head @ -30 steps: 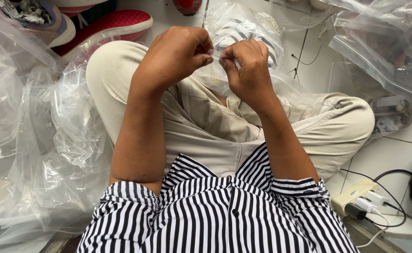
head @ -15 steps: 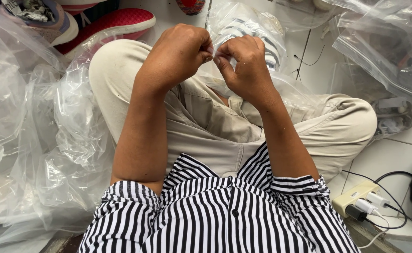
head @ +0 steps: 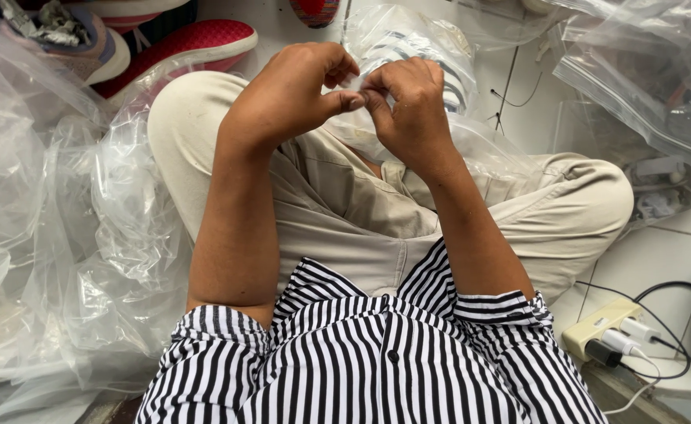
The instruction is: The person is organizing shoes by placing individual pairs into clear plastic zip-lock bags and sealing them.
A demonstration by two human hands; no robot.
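Note:
I sit cross-legged on a tiled floor in beige trousers and a striped shirt. My left hand (head: 294,90) and my right hand (head: 412,106) meet over my lap, both pinching the top edge of a clear plastic zip bag (head: 408,47). Inside the bag lies a white shoe with dark stripes (head: 396,43). The bag's lower part rests on my right leg. The fingertips of both hands touch at the bag's edge.
Crumpled clear plastic bags (head: 62,228) pile up on the left, and more bagged items (head: 652,71) lie at the right. Red and white shoes (head: 180,43) sit at the top left. A power strip with plugs and cables (head: 608,334) lies at the lower right.
Both hands have stayed at the bag's top edge, shifting slightly as the fingers work along it. The view has barely moved.

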